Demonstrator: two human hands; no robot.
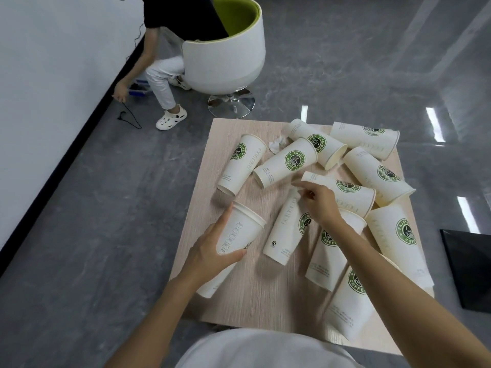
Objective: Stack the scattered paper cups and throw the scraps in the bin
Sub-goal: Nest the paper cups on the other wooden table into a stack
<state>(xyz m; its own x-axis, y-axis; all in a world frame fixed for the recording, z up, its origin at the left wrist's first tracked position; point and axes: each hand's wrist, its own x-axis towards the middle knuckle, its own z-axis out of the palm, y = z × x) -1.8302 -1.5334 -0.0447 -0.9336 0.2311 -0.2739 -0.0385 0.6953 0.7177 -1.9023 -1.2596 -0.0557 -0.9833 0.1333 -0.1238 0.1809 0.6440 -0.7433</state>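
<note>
Several white paper cups with green coffee logos lie scattered on a low wooden table (239, 301). My left hand (212, 251) grips a short stack of cups (239, 232) at the table's left, rims pointing up and away. My right hand (316, 200) reaches over the middle and its fingers curl at the rim end of a lying cup (287, 229); whether they grip it I cannot tell. A crumpled paper scrap (277, 144) lies at the far side between two cups.
A black bin (470, 266) stands on the floor right of the table. A white and green swivel chair (228, 49) stands beyond the table, with a person crouching beside it by the wall. Grey floor surrounds the table.
</note>
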